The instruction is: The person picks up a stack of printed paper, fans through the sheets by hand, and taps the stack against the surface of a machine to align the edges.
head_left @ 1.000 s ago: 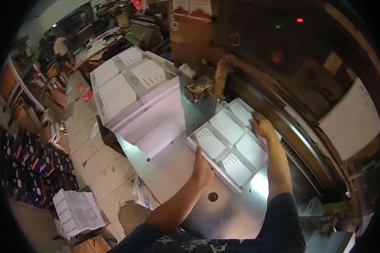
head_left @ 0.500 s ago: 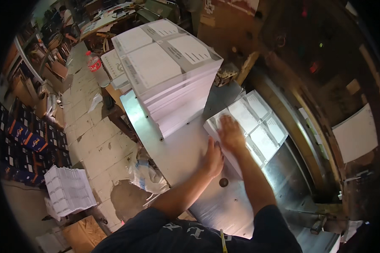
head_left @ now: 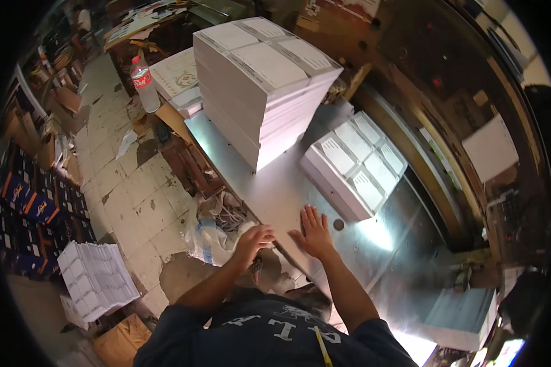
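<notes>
My right hand (head_left: 316, 233) lies with fingers spread, palm down, on or just over the metal tabletop (head_left: 269, 205). It holds nothing. My left hand (head_left: 254, 244) hovers by the table's near left edge, fingers loosely bent and apart, with nothing visible in it. Beyond my right hand, apart from it, sits a squared stack of printed paper sheets (head_left: 364, 160), its top marked in several white panels. Farther off and to the left rises a much taller stack of similar printed sheets (head_left: 232, 92) on the same tabletop.
A soda bottle (head_left: 144, 85) stands beside the tall stack. Wood-and-metal machine framing (head_left: 410, 134) borders the table's right. On the floor at left are a fanned white paper pile (head_left: 98, 281), dark blue boxes (head_left: 27, 211) and a plastic bag (head_left: 205, 238). Another paper stack (head_left: 462, 312) is at lower right.
Both hands have drawn back toward me; the right has left the smaller paper stack. That stack now sits turned and untouched. The view has shifted too.
</notes>
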`<state>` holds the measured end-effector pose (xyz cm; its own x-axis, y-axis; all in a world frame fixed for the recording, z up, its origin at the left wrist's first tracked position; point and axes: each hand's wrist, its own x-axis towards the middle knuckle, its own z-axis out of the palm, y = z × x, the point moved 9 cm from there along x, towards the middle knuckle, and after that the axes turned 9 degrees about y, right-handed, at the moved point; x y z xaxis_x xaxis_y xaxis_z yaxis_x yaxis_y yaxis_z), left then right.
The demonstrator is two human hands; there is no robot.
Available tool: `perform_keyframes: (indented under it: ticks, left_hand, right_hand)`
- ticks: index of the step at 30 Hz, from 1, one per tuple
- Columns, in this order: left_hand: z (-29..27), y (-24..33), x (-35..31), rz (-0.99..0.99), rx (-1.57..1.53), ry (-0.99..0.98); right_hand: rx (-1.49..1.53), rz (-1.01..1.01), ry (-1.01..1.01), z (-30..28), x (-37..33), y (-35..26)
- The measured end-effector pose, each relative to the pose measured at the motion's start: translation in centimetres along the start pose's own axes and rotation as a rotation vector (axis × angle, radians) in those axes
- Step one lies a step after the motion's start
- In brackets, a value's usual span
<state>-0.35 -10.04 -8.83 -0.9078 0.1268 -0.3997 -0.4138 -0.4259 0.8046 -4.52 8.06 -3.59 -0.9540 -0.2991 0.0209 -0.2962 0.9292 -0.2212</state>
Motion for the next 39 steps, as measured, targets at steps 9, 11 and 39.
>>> perform_keyframes:
  ticks: [9, 11, 39]
  left_hand:
    - [-41.0, -18.3, -17.0, 0.37, 1.784, 0.351]
    - [-47.1, -24.8, -26.2, -0.187, 1.691, 0.422]
    - [-79.9, -12.4, -54.4, -0.574, 1.318, 1.384]
  right_hand:
    - [-0.083, 0.138, 0.129, -1.0, -9.1, -1.5]
    - [-0.141, 0.141, 0.141, -0.3, -10.8, -2.6]
    - [0.353, 0.488, -0.628, 37.1, -44.8, -22.2]
